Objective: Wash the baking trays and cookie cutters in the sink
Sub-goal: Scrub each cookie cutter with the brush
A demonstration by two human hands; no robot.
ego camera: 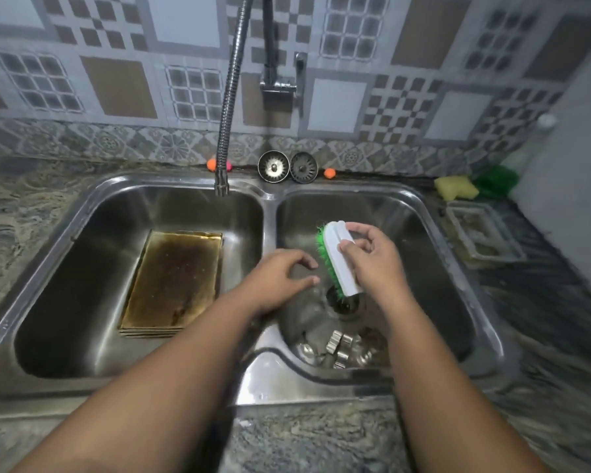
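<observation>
Two hands hang over the sink: the right hand grips a white scrub brush, green bristles toward nine o'clock; the left hand, fingers loosely curled, holds nothing. Stacked baking trays lie at the brush's nine o'clock; blurred cookie cutters at six, partly behind the right forearm.

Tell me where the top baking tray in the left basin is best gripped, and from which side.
Probably the raised rim of its right long edge, pinched from above. The baking tray lies flat atop a stack, so only the rim offers purchase; that edge is nearest the empty left hand, while the right hand holds the scrub brush.
</observation>
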